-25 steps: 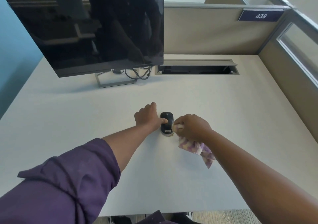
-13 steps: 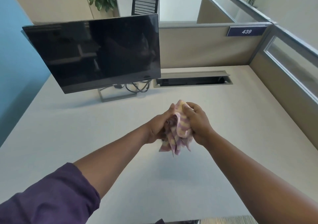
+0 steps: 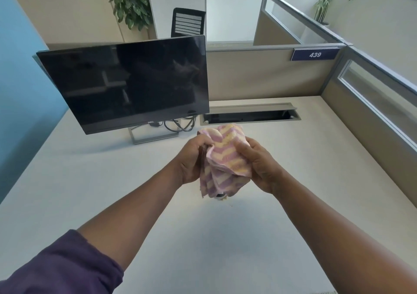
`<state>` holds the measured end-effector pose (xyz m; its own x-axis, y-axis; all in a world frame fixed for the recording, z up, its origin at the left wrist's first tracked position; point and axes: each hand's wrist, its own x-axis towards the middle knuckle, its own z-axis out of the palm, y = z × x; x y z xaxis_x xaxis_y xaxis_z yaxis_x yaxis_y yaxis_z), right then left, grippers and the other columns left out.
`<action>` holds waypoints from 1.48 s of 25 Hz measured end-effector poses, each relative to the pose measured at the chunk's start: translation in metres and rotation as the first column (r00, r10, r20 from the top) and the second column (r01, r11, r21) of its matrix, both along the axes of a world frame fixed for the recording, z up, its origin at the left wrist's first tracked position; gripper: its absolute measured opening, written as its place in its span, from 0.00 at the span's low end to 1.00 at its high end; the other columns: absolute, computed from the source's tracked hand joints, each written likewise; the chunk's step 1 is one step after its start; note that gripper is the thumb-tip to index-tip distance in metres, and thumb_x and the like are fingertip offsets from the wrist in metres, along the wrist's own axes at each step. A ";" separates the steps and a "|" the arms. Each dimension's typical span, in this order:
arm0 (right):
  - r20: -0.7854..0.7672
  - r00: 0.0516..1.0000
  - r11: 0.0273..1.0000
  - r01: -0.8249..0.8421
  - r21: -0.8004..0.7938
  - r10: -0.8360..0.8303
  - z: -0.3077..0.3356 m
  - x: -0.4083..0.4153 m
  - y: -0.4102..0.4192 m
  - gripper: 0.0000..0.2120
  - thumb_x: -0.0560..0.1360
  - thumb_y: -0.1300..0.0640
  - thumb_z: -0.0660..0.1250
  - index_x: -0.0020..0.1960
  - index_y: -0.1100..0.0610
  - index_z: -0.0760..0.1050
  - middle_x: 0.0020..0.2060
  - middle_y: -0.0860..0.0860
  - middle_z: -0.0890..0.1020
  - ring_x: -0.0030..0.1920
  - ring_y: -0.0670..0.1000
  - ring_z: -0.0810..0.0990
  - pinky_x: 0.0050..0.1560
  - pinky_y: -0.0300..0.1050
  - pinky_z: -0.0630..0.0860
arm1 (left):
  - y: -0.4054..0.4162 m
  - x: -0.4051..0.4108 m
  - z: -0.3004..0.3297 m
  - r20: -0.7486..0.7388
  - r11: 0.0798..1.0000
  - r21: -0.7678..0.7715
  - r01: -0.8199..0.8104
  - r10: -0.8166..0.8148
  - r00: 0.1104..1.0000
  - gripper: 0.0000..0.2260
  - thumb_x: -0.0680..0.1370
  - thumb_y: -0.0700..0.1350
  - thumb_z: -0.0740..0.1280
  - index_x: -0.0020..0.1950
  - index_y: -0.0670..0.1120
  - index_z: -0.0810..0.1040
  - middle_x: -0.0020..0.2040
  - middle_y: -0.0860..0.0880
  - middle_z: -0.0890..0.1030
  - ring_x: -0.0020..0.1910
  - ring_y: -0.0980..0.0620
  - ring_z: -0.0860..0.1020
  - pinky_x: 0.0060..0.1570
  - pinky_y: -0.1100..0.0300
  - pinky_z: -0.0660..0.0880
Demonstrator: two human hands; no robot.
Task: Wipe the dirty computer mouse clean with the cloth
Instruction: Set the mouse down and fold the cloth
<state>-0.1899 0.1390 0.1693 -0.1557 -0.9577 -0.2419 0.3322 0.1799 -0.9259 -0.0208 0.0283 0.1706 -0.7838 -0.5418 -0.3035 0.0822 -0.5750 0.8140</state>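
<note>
My left hand [image 3: 191, 160] and my right hand [image 3: 259, 165] both grip a bunched pink, purple and yellow zigzag cloth [image 3: 224, 158], raised above the white desk [image 3: 225, 244]. The cloth's loose end hangs down between my hands. Only a small dark edge of the computer mouse [image 3: 219, 195] shows just under that hanging end, with pale crumbs beside it on the desk. The rest of the mouse is hidden behind the cloth.
A dark Dell monitor [image 3: 135, 83] on a metal stand is at the back left, with cables [image 3: 178, 124] at its foot. An open cable tray [image 3: 248, 115] is set into the desk behind my hands. Beige partition walls close off the back and right.
My left hand left the mouse and joined my right hand on the cloth. Both hands rose off the desk with the cloth, and my view tilted upward.
</note>
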 end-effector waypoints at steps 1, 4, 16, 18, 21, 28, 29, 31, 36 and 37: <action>0.002 1.000 1.000 -0.023 0.021 0.023 0.004 -0.001 0.001 0.25 0.79 0.39 0.67 0.68 0.53 0.77 0.62 0.58 0.84 0.62 0.62 0.83 0.58 0.58 0.81 | -0.004 0.003 0.003 -0.064 0.999 0.046 0.018 -0.015 0.998 0.17 0.74 0.41 0.61 0.59 0.39 0.81 0.53 0.38 0.82 0.52 0.39 0.81 0.58 0.44 0.78; 0.005 0.999 0.997 -0.034 0.072 0.034 0.011 -0.004 0.001 0.31 0.77 0.34 0.65 0.72 0.54 0.74 0.66 0.58 0.81 0.66 0.64 0.80 0.67 0.65 0.76 | -0.011 0.006 0.013 -0.154 0.992 0.108 0.061 -0.044 0.987 0.18 0.74 0.42 0.62 0.61 0.38 0.80 0.57 0.37 0.80 0.55 0.36 0.81 0.60 0.40 0.77; 0.025 1.000 1.000 -0.004 -0.031 0.004 0.007 -0.006 0.007 0.29 0.74 0.55 0.77 0.69 0.51 0.65 0.61 0.59 0.79 0.58 0.62 0.84 0.53 0.57 0.83 | -0.024 0.012 0.028 -0.037 0.992 -0.110 -0.061 0.057 0.998 0.15 0.74 0.45 0.76 0.60 0.47 0.82 0.56 0.42 0.86 0.56 0.40 0.85 0.50 0.45 0.82; 0.073 0.995 0.994 0.071 -0.087 -0.065 0.002 -0.005 0.006 0.21 0.76 0.66 0.72 0.63 0.55 0.69 0.57 0.59 0.79 0.54 0.61 0.84 0.49 0.54 0.84 | -0.024 0.011 0.025 -0.088 0.991 -0.067 -0.112 0.106 0.990 0.16 0.75 0.42 0.75 0.62 0.45 0.81 0.57 0.41 0.85 0.59 0.39 0.83 0.54 0.43 0.81; 0.182 0.965 0.967 0.214 -0.139 -0.187 -0.001 0.000 0.007 0.12 0.76 0.73 0.61 0.51 0.57 0.72 0.47 0.56 0.79 0.47 0.57 0.78 0.42 0.48 0.81 | -0.023 0.009 0.021 -0.130 0.984 -0.017 -0.178 0.175 0.976 0.18 0.75 0.41 0.75 0.65 0.44 0.79 0.57 0.42 0.84 0.61 0.40 0.81 0.59 0.44 0.79; 0.258 0.962 0.995 0.097 -0.021 -0.088 -0.003 0.000 0.013 0.22 0.75 0.47 0.74 0.64 0.57 0.77 0.58 0.58 0.84 0.58 0.60 0.85 0.54 0.55 0.81 | -0.026 0.011 0.020 -0.086 0.998 -0.052 -0.022 0.017 0.996 0.24 0.75 0.38 0.75 0.71 0.43 0.76 0.64 0.39 0.81 0.65 0.37 0.80 0.59 0.40 0.79; 0.215 0.975 0.998 0.066 -0.001 -0.064 -0.002 0.000 0.014 0.23 0.75 0.49 0.75 0.66 0.56 0.76 0.59 0.58 0.84 0.59 0.60 0.85 0.55 0.55 0.82 | -0.027 0.011 0.020 -0.100 0.999 -0.047 -0.011 0.006 0.995 0.25 0.75 0.37 0.75 0.71 0.43 0.75 0.65 0.39 0.81 0.65 0.37 0.79 0.58 0.41 0.79; 0.181 0.979 0.995 0.098 -0.033 -0.091 -0.001 -0.002 0.013 0.20 0.75 0.58 0.76 0.65 0.58 0.77 0.57 0.58 0.85 0.58 0.61 0.85 0.54 0.55 0.83 | -0.026 0.008 0.020 -0.084 0.997 -0.062 -0.035 0.030 0.996 0.26 0.76 0.37 0.75 0.73 0.42 0.73 0.66 0.39 0.81 0.65 0.37 0.80 0.58 0.41 0.80; -0.492 0.718 0.870 0.385 -0.309 -0.493 0.005 -0.002 0.002 0.13 0.73 0.61 0.75 0.56 0.52 0.82 0.45 0.50 0.86 0.44 0.58 0.84 0.40 0.50 0.84 | -0.005 -0.014 0.021 0.286 0.865 -0.415 -0.282 0.418 0.862 0.26 0.72 0.57 0.78 0.64 0.49 0.73 0.66 0.47 0.76 0.60 0.48 0.78 0.58 0.50 0.79; -0.668 0.529 0.852 0.357 -0.384 -0.523 0.004 0.001 0.001 0.15 0.72 0.59 0.77 0.58 0.53 0.83 0.47 0.50 0.85 0.45 0.56 0.83 0.40 0.49 0.82 | 0.001 -0.020 0.023 0.220 0.915 -0.339 -0.218 0.302 0.928 0.26 0.73 0.62 0.75 0.64 0.50 0.75 0.66 0.47 0.78 0.60 0.47 0.80 0.58 0.49 0.80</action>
